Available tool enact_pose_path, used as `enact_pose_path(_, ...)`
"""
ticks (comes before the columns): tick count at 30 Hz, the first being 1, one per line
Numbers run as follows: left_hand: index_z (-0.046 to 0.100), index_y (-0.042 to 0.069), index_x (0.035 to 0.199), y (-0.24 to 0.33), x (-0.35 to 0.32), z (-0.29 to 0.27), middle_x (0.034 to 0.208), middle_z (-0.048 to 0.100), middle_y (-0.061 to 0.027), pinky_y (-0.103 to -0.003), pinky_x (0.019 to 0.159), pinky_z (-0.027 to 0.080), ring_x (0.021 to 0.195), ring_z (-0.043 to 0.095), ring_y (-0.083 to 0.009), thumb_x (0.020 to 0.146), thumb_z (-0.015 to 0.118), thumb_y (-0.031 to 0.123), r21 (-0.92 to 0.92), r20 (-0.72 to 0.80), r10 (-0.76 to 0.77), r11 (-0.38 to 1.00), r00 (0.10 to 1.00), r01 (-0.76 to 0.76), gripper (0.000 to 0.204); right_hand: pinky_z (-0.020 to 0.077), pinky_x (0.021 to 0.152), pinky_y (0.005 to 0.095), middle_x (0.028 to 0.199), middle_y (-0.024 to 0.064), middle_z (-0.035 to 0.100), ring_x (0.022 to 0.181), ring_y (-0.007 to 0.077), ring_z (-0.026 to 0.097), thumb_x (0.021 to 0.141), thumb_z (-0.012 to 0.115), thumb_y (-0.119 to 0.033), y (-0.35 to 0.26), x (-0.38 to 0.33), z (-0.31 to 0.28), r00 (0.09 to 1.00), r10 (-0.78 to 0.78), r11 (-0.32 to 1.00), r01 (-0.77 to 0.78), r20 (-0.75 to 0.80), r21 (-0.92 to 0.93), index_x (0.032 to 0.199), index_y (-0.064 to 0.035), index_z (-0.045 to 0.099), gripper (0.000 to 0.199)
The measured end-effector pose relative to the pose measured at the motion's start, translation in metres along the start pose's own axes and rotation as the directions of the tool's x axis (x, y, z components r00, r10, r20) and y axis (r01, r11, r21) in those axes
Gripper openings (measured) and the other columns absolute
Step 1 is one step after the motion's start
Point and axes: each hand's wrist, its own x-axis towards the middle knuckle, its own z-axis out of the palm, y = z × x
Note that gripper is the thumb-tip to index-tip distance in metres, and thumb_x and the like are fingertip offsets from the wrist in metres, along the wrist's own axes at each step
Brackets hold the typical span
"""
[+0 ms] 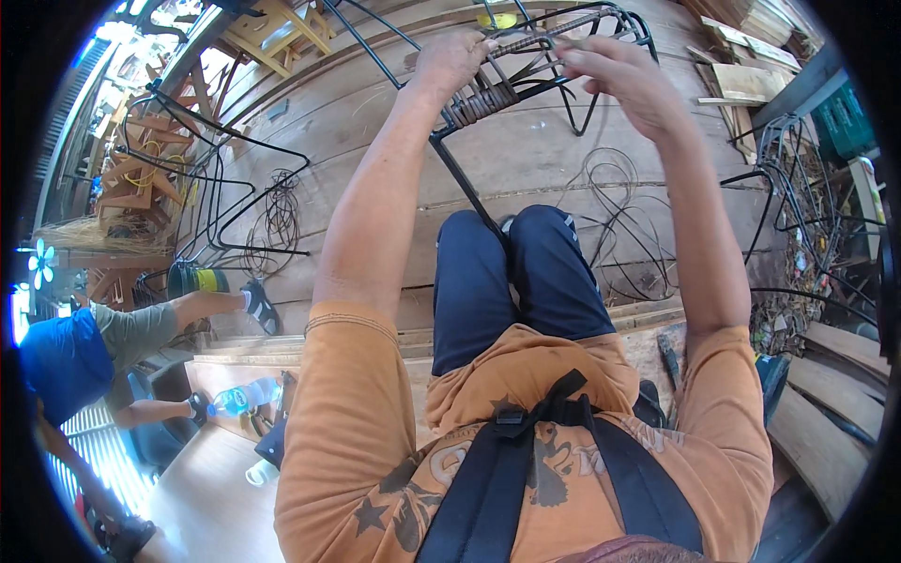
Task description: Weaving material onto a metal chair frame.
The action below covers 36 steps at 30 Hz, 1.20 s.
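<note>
A black metal frame (pixel 457 178) stands in front of me, with one leg coming down toward my knees. Brown cord (pixel 483 105) is wound in tight turns round part of it, and more strands run along the bars near the top. My left hand (pixel 455 64) is closed over the frame's left side, just above the wound cord. At the right side of the strands, my right hand (pixel 615 75) has bent fingers drawn together at the bars. Whatever they pinch is too small to make out.
Loose dark cord (pixel 624 216) lies looped on the plank floor (pixel 375 235). Another black metal frame (pixel 221 178) is at the left. A person in a blue top (pixel 66 361) bends at the lower left, near a water bottle (pixel 242 398). Wooden boards (pixel 826 403) lie at the right.
</note>
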Motion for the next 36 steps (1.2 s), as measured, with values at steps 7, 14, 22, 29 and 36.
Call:
enact_pose_path(7, 0.063, 0.003, 0.086, 0.005, 0.006, -0.004, 0.08, 0.062, -0.0182, -0.041, 0.074, 0.043, 0.081, 0.059, -0.0331, 0.084, 0.049, 0.039, -0.116, 0.164, -0.103, 0.986, 0.981, 0.123, 0.039, 0.0401, 0.06, 0.0219, 0.092, 0.0034, 0.056, 0.068, 0.008, 0.05, 0.083, 0.056, -0.011, -0.02, -0.038, -0.067, 0.931, -0.346, 0.679, 0.336, -0.119, 0.653, 0.085, -0.0081, 0.052, 0.006)
enact_pose_path(14, 0.064, 0.002, 0.091, -0.008, -0.001, 0.008, 0.078, 0.063, -0.018, -0.036, 0.072, 0.044, 0.075, 0.06, -0.0292, 0.083, 0.052, 0.039, -0.271, 0.134, -0.108, 0.952, 0.985, 0.141, 0.04, 0.0463, 0.059, 0.0307, 0.083, 0.0068, 0.061, 0.063, 0.0182, 0.057, 0.08, 0.061, -0.019, 0.073, 0.003, 0.032, 0.986, -0.05, 0.751, 0.142, 0.159, -0.644, 0.102, -0.0086, 0.06, 0.024)
enact_pose_path(22, 0.065, 0.003, 0.092, -0.021, 0.005, 0.004, 0.075, 0.063, -0.0085, -0.029, 0.069, 0.043, 0.07, 0.055, -0.0182, 0.082, 0.056, 0.036, -0.453, 0.218, -0.148, 0.86, 0.965, 0.234, 0.035, 0.0478, 0.069, 0.0391, 0.102, 0.0088, 0.057, 0.087, 0.029, 0.058, 0.08, 0.059, -0.027, 0.079, 0.018, 0.05, 0.984, -0.073, 0.502, 0.176, 0.162, -0.847, 0.111, -0.0143, 0.053, 0.034)
enact_pose_path(29, 0.063, 0.001, 0.089, -0.009, 0.005, -0.002, 0.077, 0.062, -0.0081, -0.031, 0.07, 0.043, 0.072, 0.053, -0.0181, 0.084, 0.053, 0.034, -0.455, 0.229, -0.105, 0.867, 0.968, 0.202, 0.035, 0.0482, 0.066, 0.0387, 0.094, 0.0075, 0.054, 0.082, 0.0289, 0.059, 0.078, 0.06, -0.027, 0.076, 0.025, 0.049, 0.976, -0.156, 0.518, 0.214, 0.155, -0.828, 0.092, -0.0124, 0.057, 0.02)
enact_pose_path(36, 0.066, 0.0, 0.085, 0.004, -0.006, 0.0, 0.076, 0.062, -0.0031, -0.027, 0.065, 0.041, 0.069, 0.051, -0.0112, 0.085, 0.053, 0.039, -0.542, 0.274, -0.128, 0.798, 0.953, 0.263, 0.041, 0.0485, 0.063, 0.0404, 0.093, 0.008, 0.054, 0.076, 0.0301, 0.06, 0.077, 0.061, -0.03, 0.081, 0.014, 0.049, 0.964, -0.213, 0.475, 0.242, 0.156, -0.846, 0.089, -0.0115, 0.057, 0.022)
